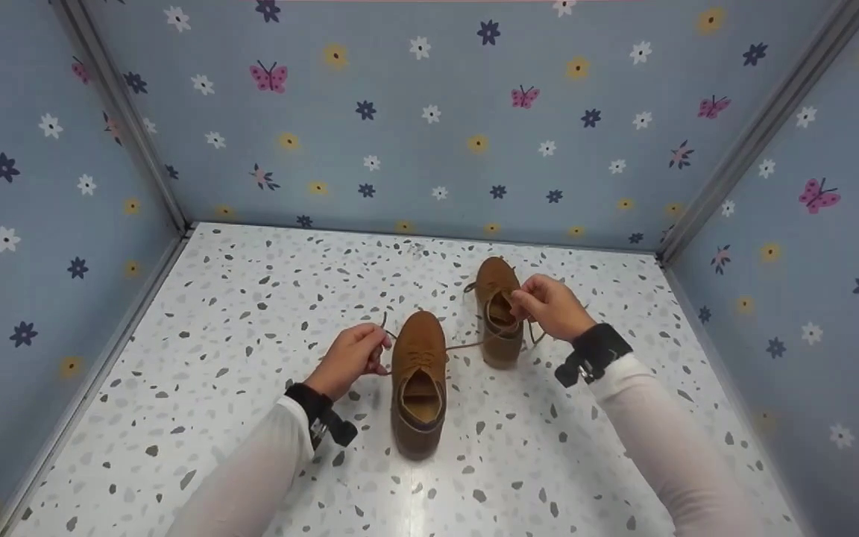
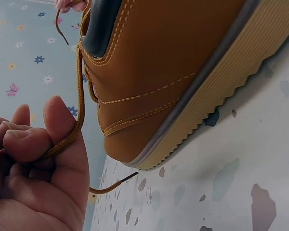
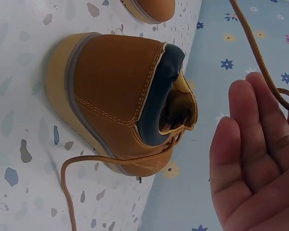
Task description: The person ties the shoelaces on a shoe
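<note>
Two brown lace-up shoes sit upright on the speckled surface, toes away from me. My left hand [image 1: 355, 358] is just left of the nearer shoe [image 1: 420, 388]. Its fingers curl round one end of that shoe's brown lace [image 2: 80, 91], and the lace's tip hangs below the hand in the left wrist view. My right hand [image 1: 552, 306], raised by the collar of the farther shoe [image 1: 500, 347], pinches the other end of the lace [image 3: 253, 43]. Between the nearer shoe and my right hand this lace stretches across the farther shoe in the head view.
The white speckled tabletop [image 1: 250, 418] has blue flowered panels [image 1: 429, 134] behind it and on both sides. A loose lace [image 3: 106, 158] trails from the farther shoe's eyelets onto the surface. Each wrist wears a black strap with a small camera.
</note>
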`<state>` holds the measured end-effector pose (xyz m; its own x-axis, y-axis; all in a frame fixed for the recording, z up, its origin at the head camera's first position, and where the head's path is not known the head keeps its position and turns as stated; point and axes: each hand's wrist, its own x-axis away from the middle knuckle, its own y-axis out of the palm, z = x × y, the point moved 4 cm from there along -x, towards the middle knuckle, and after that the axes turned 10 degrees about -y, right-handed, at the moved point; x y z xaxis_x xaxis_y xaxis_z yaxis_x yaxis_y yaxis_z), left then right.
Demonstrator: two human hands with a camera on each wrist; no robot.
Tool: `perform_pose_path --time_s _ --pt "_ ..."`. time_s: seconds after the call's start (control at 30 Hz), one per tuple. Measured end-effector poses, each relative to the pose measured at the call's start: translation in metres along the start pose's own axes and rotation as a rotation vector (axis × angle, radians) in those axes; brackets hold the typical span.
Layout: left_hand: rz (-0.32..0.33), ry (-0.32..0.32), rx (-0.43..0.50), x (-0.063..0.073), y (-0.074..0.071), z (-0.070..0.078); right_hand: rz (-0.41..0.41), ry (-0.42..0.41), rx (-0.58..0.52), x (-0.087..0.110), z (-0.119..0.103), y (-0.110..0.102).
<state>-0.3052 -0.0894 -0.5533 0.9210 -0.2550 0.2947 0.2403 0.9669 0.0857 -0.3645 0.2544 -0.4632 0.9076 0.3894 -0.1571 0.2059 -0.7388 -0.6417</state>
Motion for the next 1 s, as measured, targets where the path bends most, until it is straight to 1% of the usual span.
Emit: perform_pose_path --time_s 0.13,0.27,0.37,0.43,0.5,0.63,0.8,0.87,0.93,1.0 --pt "0.017 -0.014 0.021 -0.001 0.000 0.001 0.011 -0.019 0.031 -0.009 -0.006 0.000" --pt "0.072 -0.031 0.066 -0.001 -0.001 0.001 0.013 -0.025 0.028 -0.017 -0.012 0.002" --pt "0.108 -0.061 0.080 -0.001 -0.002 0.000 0.008 -0.016 0.034 -0.021 -0.015 0.004" --pt "0.109 -0.090 0.074 0.000 -0.002 -0.001 0.005 -0.012 0.041 -0.023 -0.016 0.005" --pt "0.088 -0.116 0.051 0.000 -0.004 -0.003 0.005 -0.012 0.041 -0.025 -0.017 0.006" --pt "0.033 -0.148 -0.015 0.002 -0.007 -0.008 0.007 -0.013 0.034 -0.027 -0.020 0.007" --pt "-0.068 -0.154 -0.084 0.008 -0.009 -0.016 0.000 -0.006 0.021 -0.026 -0.022 0.008" --pt "-0.106 -0.147 -0.098 0.011 -0.009 -0.018 -0.005 -0.006 0.016 -0.026 -0.022 0.008" --pt "-0.131 -0.137 -0.099 0.012 -0.009 -0.019 -0.012 -0.011 0.012 -0.025 -0.023 0.008" --pt "-0.143 -0.133 -0.076 0.012 -0.008 -0.020 -0.018 -0.014 0.010 -0.024 -0.023 0.007"
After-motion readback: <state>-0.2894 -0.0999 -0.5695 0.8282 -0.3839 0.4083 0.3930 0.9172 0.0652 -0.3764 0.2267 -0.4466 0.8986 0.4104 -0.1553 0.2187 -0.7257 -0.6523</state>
